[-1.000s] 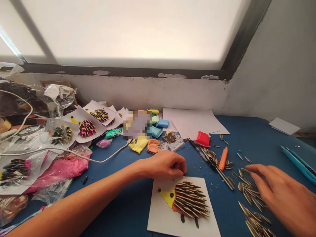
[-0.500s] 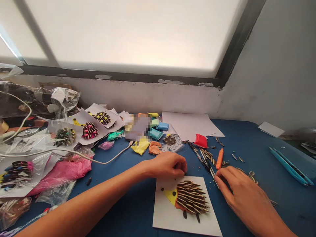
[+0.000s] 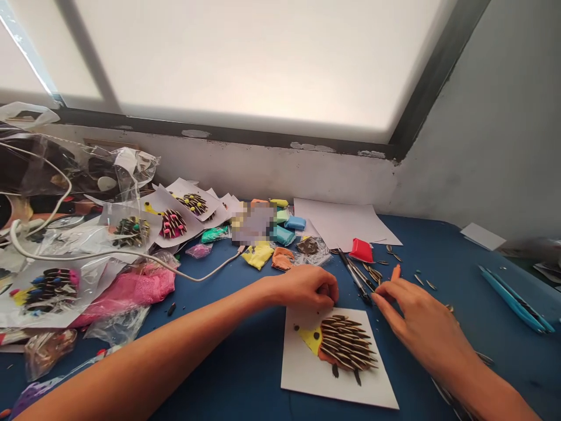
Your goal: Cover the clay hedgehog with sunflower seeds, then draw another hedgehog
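Observation:
A white card [image 3: 302, 374] lies on the blue table, bearing a hedgehog figure with a yellow clay face [image 3: 312, 340], spines of striped sunflower seeds [image 3: 348, 342], orange clay below and two black legs. My left hand [image 3: 309, 287] rests at the card's top edge, its fingers curled in; whatever they may hold is hidden. To the card's right my right hand [image 3: 416, 310] reaches palm down, thumb and forefinger apart, beside the pens [image 3: 357, 278] and an orange stick [image 3: 396, 272]. Its other fingers are partly hidden.
Loose sunflower seeds [image 3: 374, 273] and a red clay packet [image 3: 362, 250] lie beyond my right hand. Coloured clay packets [image 3: 283, 235] sit at the back. On the left are finished hedgehog cards [image 3: 173, 225], a white cable [image 3: 131, 255] and plastic bags. A blue pen case [image 3: 515, 301] lies far right.
My right hand has shifted slightly up and left toward the pens, now partly covering the orange stick. The view has tilted a little. My left hand stays curled at the card's top edge.

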Action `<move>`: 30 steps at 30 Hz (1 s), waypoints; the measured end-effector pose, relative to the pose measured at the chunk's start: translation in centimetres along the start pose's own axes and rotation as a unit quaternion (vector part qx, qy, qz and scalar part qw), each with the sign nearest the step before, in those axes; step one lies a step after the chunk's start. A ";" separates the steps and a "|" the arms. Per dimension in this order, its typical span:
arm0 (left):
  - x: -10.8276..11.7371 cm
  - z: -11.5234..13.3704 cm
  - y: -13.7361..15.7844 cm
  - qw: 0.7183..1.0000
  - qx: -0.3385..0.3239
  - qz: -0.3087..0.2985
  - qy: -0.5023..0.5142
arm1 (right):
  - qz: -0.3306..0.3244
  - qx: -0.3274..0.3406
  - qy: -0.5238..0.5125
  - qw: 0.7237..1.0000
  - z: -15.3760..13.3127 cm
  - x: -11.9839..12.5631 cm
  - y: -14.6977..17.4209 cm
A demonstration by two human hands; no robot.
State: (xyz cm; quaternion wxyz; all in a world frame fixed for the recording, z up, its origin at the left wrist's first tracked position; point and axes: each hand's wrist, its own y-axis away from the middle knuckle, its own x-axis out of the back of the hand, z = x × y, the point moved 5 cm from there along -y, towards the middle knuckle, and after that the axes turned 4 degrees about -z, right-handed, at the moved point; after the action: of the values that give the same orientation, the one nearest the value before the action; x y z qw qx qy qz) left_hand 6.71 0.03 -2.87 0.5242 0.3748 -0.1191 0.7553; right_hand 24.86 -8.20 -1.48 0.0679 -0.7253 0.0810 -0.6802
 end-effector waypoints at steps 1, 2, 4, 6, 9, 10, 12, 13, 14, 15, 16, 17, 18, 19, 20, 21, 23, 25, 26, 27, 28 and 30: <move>0.0 0.0 0.0 1.000 -0.001 0.004 -0.001 | -0.009 0.006 0.003 1.000 -0.4 -0.1 -0.3; 0.0 0.1 0.0 1.000 -0.002 0.008 -0.002 | -0.018 0.011 0.008 1.000 -0.9 -0.2 -0.7; 0.1 0.3 0.1 1.000 -0.004 0.015 -0.003 | -0.032 0.018 0.017 0.999 -1.5 -0.5 -1.2; 0.1 0.4 0.2 1.000 -0.004 0.018 -0.001 | -0.041 0.022 0.024 0.999 -1.7 -0.7 -1.5; 0.1 0.4 0.2 1.000 0.000 0.017 0.001 | -0.046 0.019 0.024 0.998 -1.6 -0.7 -1.6; 0.2 0.4 0.2 1.000 0.000 0.018 0.000 | -0.046 0.018 0.022 0.999 -1.5 -0.7 -1.5; 0.2 0.4 0.2 1.000 -0.002 0.018 -0.002 | -0.045 0.014 0.015 0.999 -1.4 -0.8 -1.3; 0.1 0.4 0.2 1.000 -0.005 0.019 -0.005 | -0.044 0.013 0.011 0.999 -1.3 -0.8 -1.1; 0.1 0.5 0.1 1.000 -0.011 0.024 -0.013 | -0.043 0.011 0.008 0.999 -1.3 -0.8 -1.0; 0.1 0.6 0.1 0.999 -0.017 0.037 -0.027 | -0.042 0.010 0.005 0.999 -1.3 -0.8 -0.8; 0.2 0.8 0.1 0.997 -0.023 0.058 -0.048 | -0.040 0.009 0.002 0.999 -1.3 -0.8 -0.7; 0.2 0.9 0.1 0.993 -0.027 0.087 -0.077 | -0.037 0.008 0.001 0.999 -1.3 -0.7 -0.6; 0.3 1.1 0.1 0.986 -0.031 0.119 -0.113 | -0.035 0.007 0.000 0.999 -1.3 -0.7 -0.5; 0.3 1.2 0.1 0.977 -0.034 0.148 -0.153 | -0.033 0.006 0.000 0.999 -1.3 -0.6 -0.4; 0.1 1.2 0.0 0.966 -0.038 0.167 -0.193 | -0.031 0.006 0.000 1.000 -1.2 -0.6 -0.3; -0.1 1.2 0.0 0.956 -0.042 0.177 -0.230 | -0.029 0.005 0.000 1.000 -1.2 -0.5 -0.3; -0.5 1.0 -0.2 0.944 -0.043 0.171 -0.278 | -0.026 0.003 0.000 1.000 -0.9 -0.4 -0.2; -0.8 0.6 -0.4 0.940 -0.035 0.153 -0.303 | -0.022 -0.003 -0.001 1.000 -0.4 -0.2 -0.2; -0.8 0.5 -0.4 0.939 -0.030 0.145 -0.309 | -0.019 -0.007 -0.002 1.000 -0.1 0.0 -0.2; -0.7 0.4 -0.5 0.939 -0.027 0.141 -0.311 | -0.015 -0.012 -0.002 1.000 0.2 0.2 -0.2; -0.5 0.3 -0.5 0.940 -0.026 0.143 -0.307 | -0.012 -0.017 -0.002 1.000 0.5 0.3 -0.2; 0.3 0.1 -0.4 0.943 -0.020 0.177 -0.283 | -0.008 -0.022 -0.002 1.000 1.0 0.7 -0.2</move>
State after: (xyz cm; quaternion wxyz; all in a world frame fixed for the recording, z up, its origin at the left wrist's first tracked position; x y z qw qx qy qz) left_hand 7.04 0.30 -2.65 0.3344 0.5357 -0.3418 0.6960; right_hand 25.86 -8.11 -0.83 0.0467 -0.7286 0.0901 -0.6773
